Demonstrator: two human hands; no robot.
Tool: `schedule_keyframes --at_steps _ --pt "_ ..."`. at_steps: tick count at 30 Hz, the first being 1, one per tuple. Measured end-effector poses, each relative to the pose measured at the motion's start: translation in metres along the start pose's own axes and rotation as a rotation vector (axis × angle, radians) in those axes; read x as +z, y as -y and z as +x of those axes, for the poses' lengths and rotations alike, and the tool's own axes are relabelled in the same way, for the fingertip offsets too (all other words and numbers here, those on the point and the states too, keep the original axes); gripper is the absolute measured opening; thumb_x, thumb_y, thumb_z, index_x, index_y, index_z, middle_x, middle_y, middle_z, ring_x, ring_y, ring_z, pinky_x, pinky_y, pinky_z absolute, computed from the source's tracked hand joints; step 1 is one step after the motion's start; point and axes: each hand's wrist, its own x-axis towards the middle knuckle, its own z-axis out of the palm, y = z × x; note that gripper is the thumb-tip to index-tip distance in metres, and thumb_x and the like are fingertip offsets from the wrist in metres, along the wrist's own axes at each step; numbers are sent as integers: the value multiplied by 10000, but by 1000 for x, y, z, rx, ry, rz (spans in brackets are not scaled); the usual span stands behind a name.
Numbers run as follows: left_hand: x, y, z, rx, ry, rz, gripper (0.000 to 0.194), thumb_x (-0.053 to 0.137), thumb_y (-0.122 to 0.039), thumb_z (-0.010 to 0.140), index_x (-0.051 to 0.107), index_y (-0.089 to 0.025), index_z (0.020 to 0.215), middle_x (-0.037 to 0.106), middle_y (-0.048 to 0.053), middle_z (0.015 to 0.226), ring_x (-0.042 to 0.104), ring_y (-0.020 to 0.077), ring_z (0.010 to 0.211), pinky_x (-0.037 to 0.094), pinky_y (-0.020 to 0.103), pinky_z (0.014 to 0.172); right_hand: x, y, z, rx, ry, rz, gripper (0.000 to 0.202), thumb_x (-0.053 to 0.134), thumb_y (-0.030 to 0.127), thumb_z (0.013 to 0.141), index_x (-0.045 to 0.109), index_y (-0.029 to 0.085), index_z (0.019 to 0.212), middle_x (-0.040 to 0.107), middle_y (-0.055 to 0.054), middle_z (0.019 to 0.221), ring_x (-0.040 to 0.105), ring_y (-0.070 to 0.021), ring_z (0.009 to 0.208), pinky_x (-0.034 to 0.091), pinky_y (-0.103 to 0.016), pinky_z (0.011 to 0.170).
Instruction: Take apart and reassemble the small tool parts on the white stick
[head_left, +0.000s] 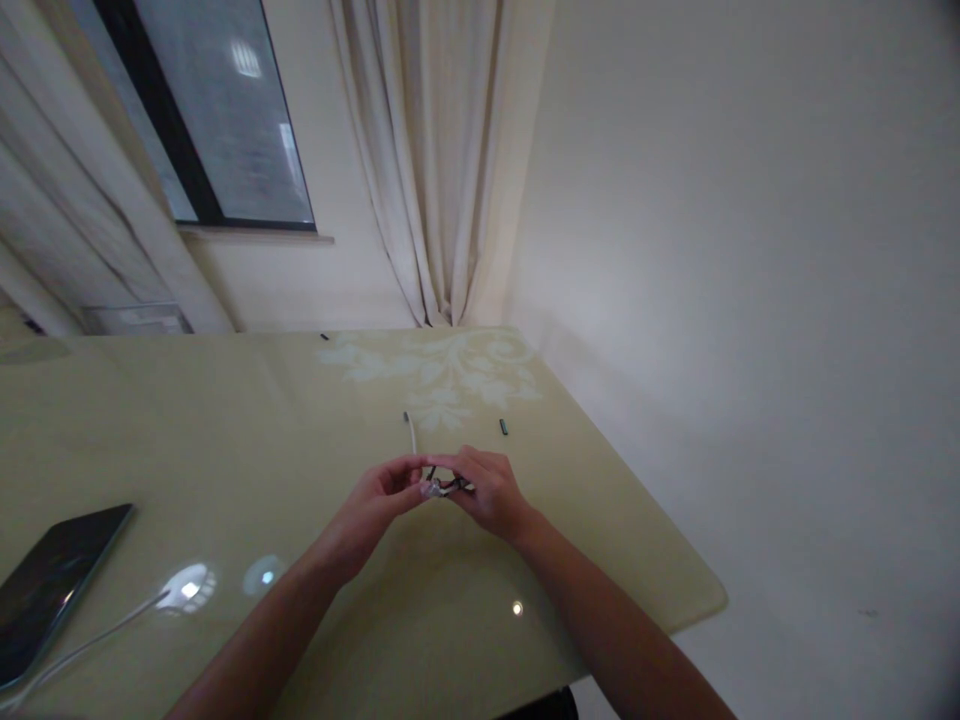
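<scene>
Over the glossy table, my left hand (386, 490) and my right hand (484, 488) meet at the fingertips. Both are closed, pinching a small looped item (442, 488) with dark and shiny whitish parts. Its exact kind is too small to make out, and the right fingers cover part of it. A thin white cable (412, 435) with a dark tip sticks out beyond the left fingers; whether it joins the held item I cannot tell. A short dark stick-like piece (503, 427) lies on the table past my right hand.
The pale green table (225, 430) has its right edge along a white wall. A dark tablet (60, 580) lies at the left, beside a white cable (97, 638). Another small dark piece (325, 337) is near the far edge. Curtains (427, 150) hang behind.
</scene>
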Motion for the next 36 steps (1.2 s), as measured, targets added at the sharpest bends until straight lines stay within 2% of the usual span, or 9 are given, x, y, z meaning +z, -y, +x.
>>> schedule_keyframes --at_steps 3,5,11,21,31,36 --pt "-3 0 0 30 -54 -112 520 889 -433 716 766 -232 1180 759 70 1097 669 219 1009 492 333 933 -2 5 3 131 -41 135 340 581 462 1025 675 204 1227 691 -59 911 630 -162 765 481 -254 735" --pt "-4 -1 -1 43 -83 -165 552 916 -429 674 771 -241 1172 756 73 1093 668 224 1001 497 344 924 -2 8 5 159 -59 159 314 513 446 1058 676 197 1159 695 -69 934 632 -166 792 480 -263 755" --pt "-4 2 0 89 -97 -208 530 943 -413 631 796 -263 1117 754 60 1080 651 206 981 491 325 918 0 13 6 131 28 120 317 461 404 1085 698 197 1056 695 -61 881 622 -163 786 462 -266 760" --pt "-4 6 1 110 -118 -192 533 946 -353 626 793 -256 1127 746 62 1086 643 215 998 493 323 912 1 16 6 140 -2 137 297 488 390 1075 704 187 1046 714 -68 878 635 -164 772 460 -271 748" --pt "-2 5 1 114 -149 -204 514 959 -303 609 803 -262 1097 734 34 1006 627 181 946 487 285 875 3 15 5 138 11 146 300 473 379 1080 704 188 1073 721 -79 919 646 -173 809 470 -275 772" --pt "-2 7 1 118 -146 -213 514 958 -293 609 804 -252 1098 745 45 1031 632 187 955 490 288 870 2 16 5 101 -1 145 292 485 367 1079 705 178 1046 712 -70 871 635 -162 771 472 -266 744"
